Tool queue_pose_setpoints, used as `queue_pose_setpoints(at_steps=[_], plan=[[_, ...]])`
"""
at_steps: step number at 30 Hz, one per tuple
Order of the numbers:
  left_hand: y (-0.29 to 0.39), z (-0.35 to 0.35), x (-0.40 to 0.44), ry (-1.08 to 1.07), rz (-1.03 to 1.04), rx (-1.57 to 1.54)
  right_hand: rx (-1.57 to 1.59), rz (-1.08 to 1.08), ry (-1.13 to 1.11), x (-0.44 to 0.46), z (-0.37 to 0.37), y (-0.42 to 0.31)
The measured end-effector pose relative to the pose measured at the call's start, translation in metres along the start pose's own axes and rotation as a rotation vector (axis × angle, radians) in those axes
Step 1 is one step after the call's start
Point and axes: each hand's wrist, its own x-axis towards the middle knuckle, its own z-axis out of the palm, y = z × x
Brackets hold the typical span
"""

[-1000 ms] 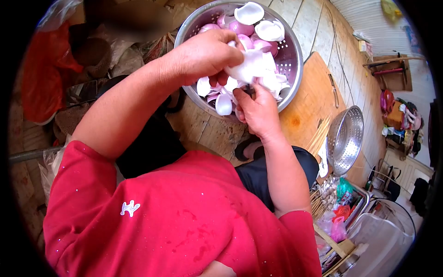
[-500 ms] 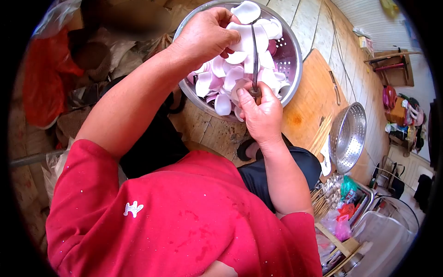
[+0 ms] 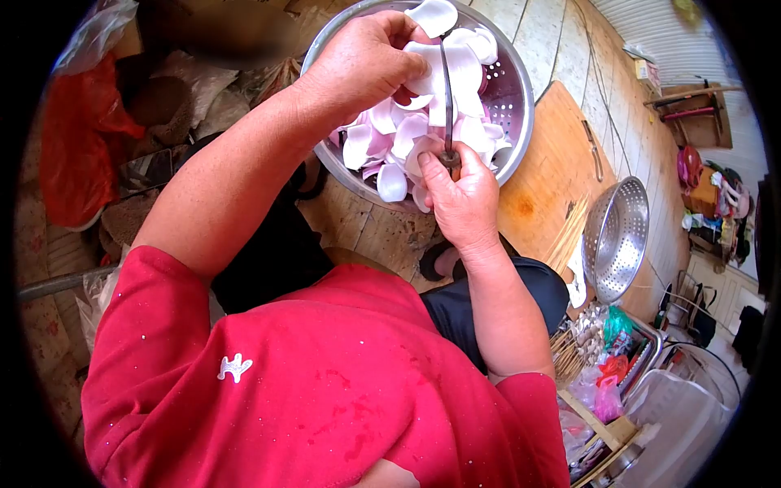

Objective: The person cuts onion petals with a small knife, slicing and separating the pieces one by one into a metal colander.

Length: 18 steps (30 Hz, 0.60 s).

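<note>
A steel colander (image 3: 519, 134) holds many curved white-and-pink pieces that look like onion layers (image 3: 393, 183). Over its far part, my left hand (image 3: 370, 61) pinches a wide pale onion piece (image 3: 462, 71) between thumb and fingers. My right hand (image 3: 465, 195) is closed around the short handle of a knife (image 3: 447, 102) at the near side of the colander. Its narrow dark blade points away from me and lies across the held piece; whether it cuts in, I cannot tell. Another white piece (image 3: 433, 18) shows at the blade's far end.
Right of the colander lies a wooden board (image 3: 537, 179) with another knife (image 3: 591, 150) and thin sticks (image 3: 568, 236). A second colander (image 3: 616, 240) stands tilted beside it. Red plastic bag (image 3: 77, 154) at left; a tray of bags (image 3: 610, 370) at lower right.
Both hands stay almost in place over the colander. The left hand has shifted slightly to the right with the onion piece; the knife has barely moved.
</note>
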Motion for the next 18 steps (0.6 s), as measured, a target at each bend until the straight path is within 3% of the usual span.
queue_pose_setpoints(at_steps=[5,7,8,13,15,18], plan=[[-0.001,0.001,-0.004,-0.056,-0.062,-0.034,0.051,0.097,-0.061,0.002,0.0,-0.006],[0.008,0.007,-0.013,-0.165,-0.207,-0.027,0.182,0.253,-0.145,0.007,0.0,-0.007],[0.002,0.009,-0.014,-0.262,-0.184,-0.104,0.182,0.255,-0.141,0.008,0.0,-0.008],[-0.004,0.012,-0.011,-0.131,-0.139,-0.048,0.34,0.302,-0.059,0.009,0.002,-0.009],[-0.001,0.006,-0.007,-0.073,-0.127,-0.079,0.3,0.241,-0.016,0.006,0.002,-0.01],[-0.004,0.003,0.0,-0.019,-0.087,-0.077,0.142,-0.032,-0.004,-0.001,0.002,-0.008]])
